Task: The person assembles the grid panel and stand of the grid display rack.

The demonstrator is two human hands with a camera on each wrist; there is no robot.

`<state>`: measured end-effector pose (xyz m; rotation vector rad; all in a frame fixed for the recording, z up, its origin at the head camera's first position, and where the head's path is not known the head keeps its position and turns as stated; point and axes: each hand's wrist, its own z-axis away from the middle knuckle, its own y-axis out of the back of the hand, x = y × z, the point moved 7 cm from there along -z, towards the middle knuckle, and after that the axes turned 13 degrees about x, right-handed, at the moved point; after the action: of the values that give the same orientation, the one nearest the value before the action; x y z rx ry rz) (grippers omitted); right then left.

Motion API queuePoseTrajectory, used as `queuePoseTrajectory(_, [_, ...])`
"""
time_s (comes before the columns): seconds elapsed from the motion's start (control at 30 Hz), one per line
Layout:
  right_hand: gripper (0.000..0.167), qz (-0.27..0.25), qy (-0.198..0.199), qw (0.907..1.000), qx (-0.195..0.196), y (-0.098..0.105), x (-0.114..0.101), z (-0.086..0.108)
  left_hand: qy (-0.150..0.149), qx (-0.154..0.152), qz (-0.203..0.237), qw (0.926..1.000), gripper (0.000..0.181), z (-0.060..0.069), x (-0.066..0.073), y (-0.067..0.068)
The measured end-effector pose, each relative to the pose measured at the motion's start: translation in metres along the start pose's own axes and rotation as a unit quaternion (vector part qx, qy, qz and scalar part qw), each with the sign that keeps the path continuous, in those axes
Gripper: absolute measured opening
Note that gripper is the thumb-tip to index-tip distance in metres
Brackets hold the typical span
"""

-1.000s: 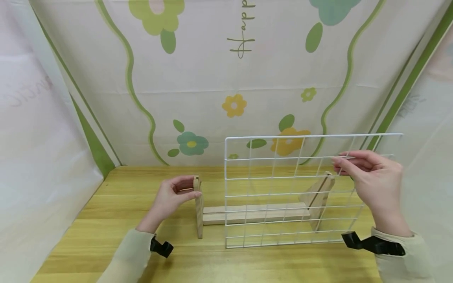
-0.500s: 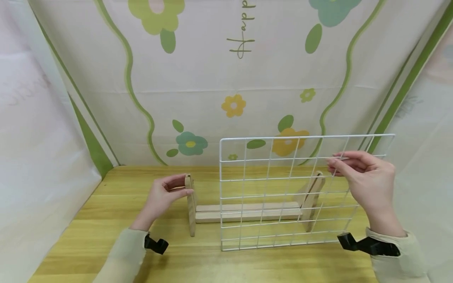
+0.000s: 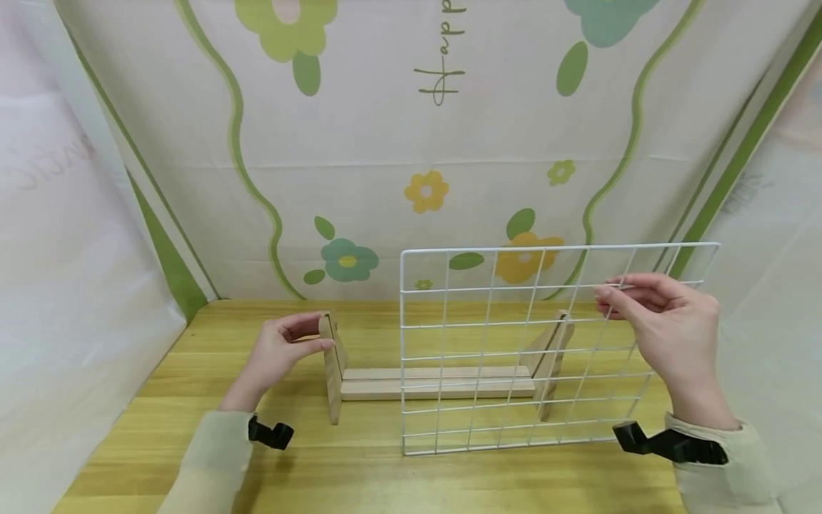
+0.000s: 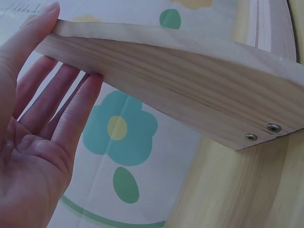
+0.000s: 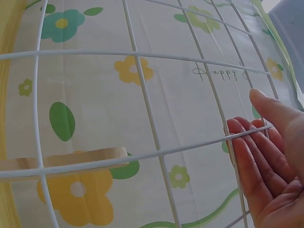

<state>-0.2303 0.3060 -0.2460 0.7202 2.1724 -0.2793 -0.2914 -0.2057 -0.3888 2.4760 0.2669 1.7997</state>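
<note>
A wooden stand (image 3: 369, 389) has a grooved crossbar between two upright side pieces. My left hand (image 3: 276, 353) pinches the top of its left side piece (image 3: 332, 378), thumb on the near edge and fingers behind. In the left wrist view, two screw heads show low on this side piece (image 4: 180, 76). A white wire grid panel (image 3: 475, 249) stands upright before the stand, overlapping much of the crossbar and the right side piece (image 3: 554, 357). My right hand (image 3: 674, 328) holds the grid by wires near its upper right. Through the grid, the right wrist view shows a wooden edge (image 5: 99, 156).
The wood-grain tabletop (image 3: 514, 485) reaches back to a flowered cloth backdrop (image 3: 359, 185). Cloth also hangs at the left (image 3: 77, 285) and right (image 3: 783, 285). Black camera mounts (image 3: 272, 433) sit on both wrists.
My left hand and the wooden stand have shifted left across the table. The wire grid and my right hand moved slightly left at first, then stayed almost still.
</note>
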Motion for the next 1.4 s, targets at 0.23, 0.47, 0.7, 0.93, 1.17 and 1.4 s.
queuePoseTrajectory(0.23, [0.019,-0.004,-0.018,0.9998,-0.005,0.0,0.002,-0.001,0.006,-0.002,-0.011,0.9999,0.051,-0.002,-0.001,0.001])
queuePoseTrajectory(0.47, [0.021,0.019,0.001,0.9998,-0.008,-0.006,-0.008,-0.007,0.012,-0.007,-0.005,0.9999,0.052,-0.002,-0.003,0.001])
queuePoseTrajectory(0.7, [0.026,-0.024,-0.023,0.9991,-0.027,-0.022,-0.018,-0.019,0.003,-0.011,0.015,0.9998,0.048,-0.001,-0.005,0.0])
queuePoseTrajectory(0.93, [0.034,-0.05,-0.062,0.996,-0.04,-0.036,-0.026,-0.029,-0.003,-0.011,0.017,0.9998,0.047,-0.001,-0.004,0.0])
queuePoseTrajectory(1.17, [0.039,-0.016,-0.07,0.995,-0.069,-0.052,-0.029,-0.035,-0.003,-0.007,0.008,0.9999,0.046,0.0,-0.003,0.001])
queuePoseTrajectory(1.4, [0.039,-0.029,-0.072,0.9941,-0.075,-0.061,-0.035,-0.044,0.002,-0.009,0.007,0.9999,0.047,0.0,-0.003,0.001])
